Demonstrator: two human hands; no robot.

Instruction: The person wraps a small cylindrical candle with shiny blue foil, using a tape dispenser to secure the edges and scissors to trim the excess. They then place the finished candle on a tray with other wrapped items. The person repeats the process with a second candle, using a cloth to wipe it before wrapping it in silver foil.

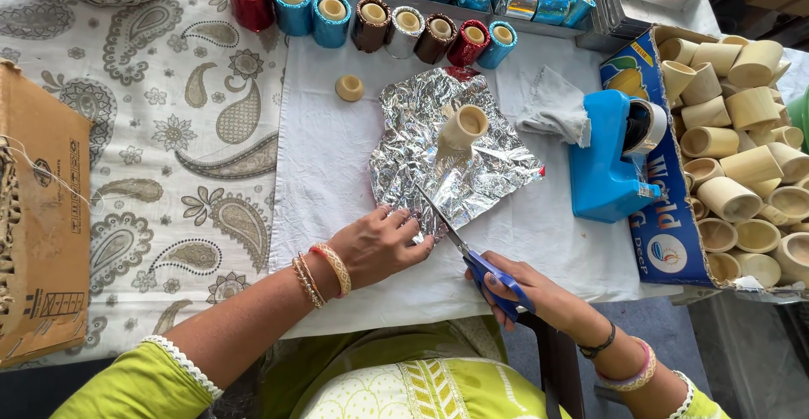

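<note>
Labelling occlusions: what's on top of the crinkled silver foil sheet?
A cream cylindrical cup lies on the crinkled silver foil sheet; the left hand presses its near edge, where blue-handled scissors cut. The white cloth beneath is covered there.

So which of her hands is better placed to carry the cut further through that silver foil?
Probably the right hand: it grips the blue-handled scissors, whose blades already reach the silver foil. The left hand presses the foil's edge flat.

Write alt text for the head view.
The right hand cuts silver foil with blue scissors while the left hand holds it flat. A bare cup sits on the foil; foil-wrapped cups line the table's far edge.
</note>
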